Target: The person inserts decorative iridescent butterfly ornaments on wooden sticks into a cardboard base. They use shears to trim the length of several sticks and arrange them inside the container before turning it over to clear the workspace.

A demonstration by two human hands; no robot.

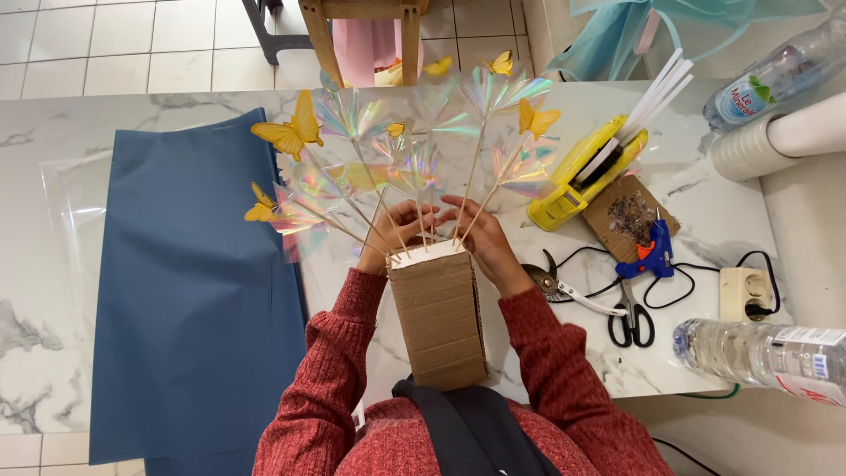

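We pinch thin wooden skewers with both left hand and right hand, upright above the tall brown cardboard box.

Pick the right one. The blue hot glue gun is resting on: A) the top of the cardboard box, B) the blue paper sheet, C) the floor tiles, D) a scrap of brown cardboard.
D: the blue glue gun stands on a brown cardboard scrap on the marble table, to the right of the person's right hand and away from the blue sheet.
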